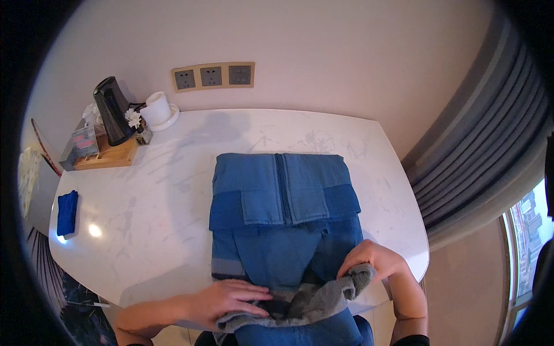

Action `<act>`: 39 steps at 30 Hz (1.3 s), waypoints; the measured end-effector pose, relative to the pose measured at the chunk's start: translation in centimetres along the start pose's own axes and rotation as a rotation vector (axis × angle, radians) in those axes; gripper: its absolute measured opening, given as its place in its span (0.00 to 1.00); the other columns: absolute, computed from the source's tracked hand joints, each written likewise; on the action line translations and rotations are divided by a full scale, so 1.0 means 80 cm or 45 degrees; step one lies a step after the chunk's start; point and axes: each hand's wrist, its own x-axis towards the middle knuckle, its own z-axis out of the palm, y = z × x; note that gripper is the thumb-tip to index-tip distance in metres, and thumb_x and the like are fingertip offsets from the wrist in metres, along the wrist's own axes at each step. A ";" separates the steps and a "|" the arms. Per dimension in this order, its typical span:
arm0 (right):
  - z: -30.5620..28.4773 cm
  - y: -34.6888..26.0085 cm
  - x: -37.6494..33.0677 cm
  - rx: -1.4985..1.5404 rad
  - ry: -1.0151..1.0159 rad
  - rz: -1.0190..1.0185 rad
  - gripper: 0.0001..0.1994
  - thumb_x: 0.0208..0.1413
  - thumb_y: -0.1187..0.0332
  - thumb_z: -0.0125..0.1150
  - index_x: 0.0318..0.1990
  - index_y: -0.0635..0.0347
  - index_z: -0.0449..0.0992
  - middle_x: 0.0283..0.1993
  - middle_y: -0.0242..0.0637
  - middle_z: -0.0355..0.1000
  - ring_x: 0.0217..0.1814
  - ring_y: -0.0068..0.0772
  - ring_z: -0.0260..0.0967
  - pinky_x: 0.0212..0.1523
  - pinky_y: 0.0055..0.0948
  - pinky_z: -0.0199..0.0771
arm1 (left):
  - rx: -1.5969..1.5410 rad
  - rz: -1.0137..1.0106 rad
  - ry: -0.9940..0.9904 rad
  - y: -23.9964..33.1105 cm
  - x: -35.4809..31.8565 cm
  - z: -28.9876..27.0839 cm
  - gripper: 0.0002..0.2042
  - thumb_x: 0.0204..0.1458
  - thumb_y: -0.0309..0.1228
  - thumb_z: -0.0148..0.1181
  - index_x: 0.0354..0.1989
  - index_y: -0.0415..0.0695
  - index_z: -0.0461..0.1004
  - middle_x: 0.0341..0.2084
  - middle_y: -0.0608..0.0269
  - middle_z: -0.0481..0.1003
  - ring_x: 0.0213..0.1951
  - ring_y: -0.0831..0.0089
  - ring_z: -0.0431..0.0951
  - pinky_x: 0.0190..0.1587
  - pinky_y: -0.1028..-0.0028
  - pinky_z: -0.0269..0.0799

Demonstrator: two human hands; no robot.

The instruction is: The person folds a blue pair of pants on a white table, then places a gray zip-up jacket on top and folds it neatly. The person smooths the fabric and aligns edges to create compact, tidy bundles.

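Observation:
A blue jacket [258, 187] lies folded on the white marbled table, its dark zip running down the middle of the far part between two patch pockets. Grey fleece lining [320, 303] shows at the near end, where the cloth hangs over the table's front edge. My right hand [375, 258] is closed on the fleece edge at the near right corner and lifts it a little. On the near left, my left hand [234, 301] rests with fingers stretched out over the jacket beside the fleece. Its thumb cannot be made out.
The white table [156, 230] has a rounded outline. At its back left a black kettle [113, 112] stands by a wooden tray [109, 158], with a white cup [157, 108] beside it. A small folded blue cloth [67, 212] lies at the left edge. Grey curtains [485, 138] hang at the right.

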 end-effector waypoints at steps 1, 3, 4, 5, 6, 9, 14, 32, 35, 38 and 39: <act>0.003 -0.005 -0.002 0.011 -0.048 -0.005 0.21 0.43 0.54 0.70 0.40 0.60 0.82 0.36 0.41 0.80 0.38 0.41 0.80 0.39 0.32 0.77 | -0.037 0.005 -0.033 0.005 0.001 0.005 0.41 0.45 0.68 0.51 0.65 0.55 0.70 0.67 0.51 0.62 0.68 0.49 0.60 0.65 0.51 0.58; 0.011 -0.010 -0.006 0.011 -0.113 -0.014 0.21 0.44 0.54 0.70 0.42 0.61 0.82 0.36 0.40 0.80 0.38 0.41 0.79 0.39 0.31 0.77 | -0.071 0.024 -0.042 0.007 -0.001 0.012 0.41 0.45 0.68 0.53 0.64 0.55 0.70 0.67 0.51 0.62 0.68 0.49 0.61 0.65 0.52 0.59; 0.011 -0.011 -0.007 0.015 -0.108 -0.012 0.22 0.45 0.54 0.70 0.42 0.61 0.81 0.36 0.41 0.80 0.37 0.41 0.79 0.38 0.31 0.77 | -0.090 0.033 -0.048 0.009 0.001 0.013 0.41 0.46 0.68 0.53 0.64 0.54 0.70 0.67 0.50 0.62 0.68 0.49 0.61 0.65 0.52 0.59; 0.010 -0.012 -0.006 0.019 -0.104 -0.010 0.22 0.45 0.54 0.70 0.43 0.62 0.81 0.36 0.41 0.80 0.37 0.40 0.79 0.38 0.30 0.77 | -0.188 0.012 -0.045 0.012 0.002 0.009 0.37 0.44 0.57 0.58 0.64 0.54 0.70 0.66 0.51 0.63 0.67 0.51 0.63 0.66 0.53 0.59; 0.009 -0.013 -0.006 0.024 -0.100 -0.008 0.23 0.46 0.54 0.70 0.43 0.63 0.81 0.36 0.42 0.80 0.36 0.40 0.79 0.38 0.30 0.77 | -0.286 -0.009 -0.042 0.018 0.004 0.002 0.34 0.43 0.46 0.63 0.64 0.54 0.69 0.65 0.51 0.64 0.66 0.53 0.64 0.66 0.54 0.59; -0.008 -0.015 -0.012 0.054 0.079 -0.036 0.23 0.47 0.55 0.71 0.44 0.66 0.80 0.34 0.45 0.79 0.34 0.39 0.79 0.37 0.29 0.77 | -0.663 -0.040 0.002 0.021 0.013 -0.044 0.31 0.45 0.36 0.67 0.62 0.50 0.70 0.63 0.52 0.68 0.63 0.57 0.68 0.66 0.57 0.61; -0.058 -0.040 0.034 0.322 1.269 0.253 0.15 0.51 0.63 0.71 0.40 0.68 0.81 0.34 0.37 0.80 0.33 0.26 0.76 0.39 0.28 0.77 | -0.792 -0.433 1.108 0.004 0.051 -0.138 0.18 0.57 0.34 0.62 0.52 0.37 0.75 0.43 0.52 0.80 0.43 0.67 0.82 0.47 0.69 0.78; -0.114 0.096 0.019 0.134 1.091 0.617 0.13 0.57 0.61 0.65 0.39 0.62 0.82 0.30 0.30 0.76 0.31 0.19 0.69 0.31 0.22 0.68 | 0.285 -0.406 1.290 -0.061 0.134 -0.242 0.18 0.56 0.44 0.63 0.32 0.37 0.76 0.24 0.61 0.75 0.29 0.74 0.72 0.33 0.70 0.68; -0.104 0.100 0.038 0.120 1.112 0.415 0.13 0.55 0.61 0.67 0.44 0.58 0.79 0.27 0.29 0.74 0.26 0.18 0.65 0.26 0.22 0.63 | 0.333 -0.538 1.226 -0.138 0.118 -0.236 0.19 0.55 0.45 0.62 0.31 0.37 0.77 0.25 0.55 0.76 0.29 0.67 0.74 0.35 0.67 0.68; -0.109 0.069 0.029 -0.232 1.232 0.574 0.16 0.54 0.60 0.67 0.47 0.57 0.77 0.23 0.34 0.74 0.24 0.25 0.71 0.26 0.26 0.68 | 0.364 -0.617 1.197 -0.147 0.122 -0.223 0.19 0.57 0.45 0.61 0.32 0.38 0.78 0.24 0.59 0.76 0.30 0.72 0.73 0.36 0.70 0.69; -0.108 0.060 0.031 -0.422 1.315 0.556 0.16 0.55 0.59 0.67 0.47 0.56 0.77 0.22 0.35 0.74 0.23 0.28 0.71 0.26 0.27 0.69 | 0.378 -0.626 1.215 -0.144 0.124 -0.220 0.19 0.57 0.46 0.61 0.32 0.38 0.78 0.23 0.60 0.76 0.30 0.72 0.73 0.36 0.70 0.69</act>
